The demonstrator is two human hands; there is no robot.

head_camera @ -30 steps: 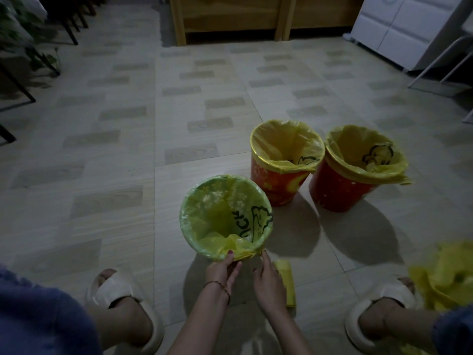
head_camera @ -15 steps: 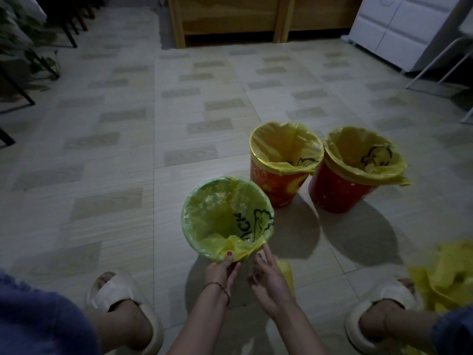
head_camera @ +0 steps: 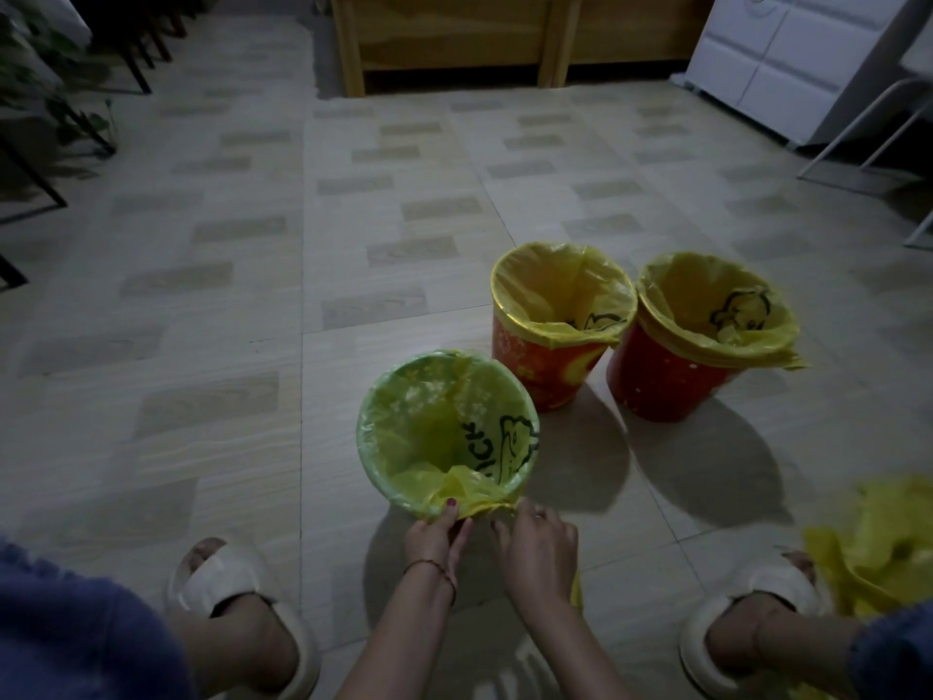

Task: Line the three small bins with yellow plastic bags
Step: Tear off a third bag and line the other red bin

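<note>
Change: since the earlier frame the right hand had closed in from just short of the rim onto the gathered plastic; the left hand had kept its place.
Bag: the yellow bag lined the green bin, its slack bunched into a short twist on the rim side nearest the person.
Twist axis: it ran roughly level, from the left fingertips across to the right fingertips.
Left hand: pinching the bunched plastic, thumb on top, directly below the rim.
Right hand: fingers curled at the twist's other end; whether they truly gripped it, I could not tell for certain, though it looked so.
Nearer hand: both were about equally close, the twist lying between them and just ahead of the fingertips.
Beyond the hands: two red bins, one ahead-right and one further right, both already lined.
Right of the right hand: spare yellow bags well apart, by a slipper.
Judgement: the last bin was probably at the tying-off stage.
</note>
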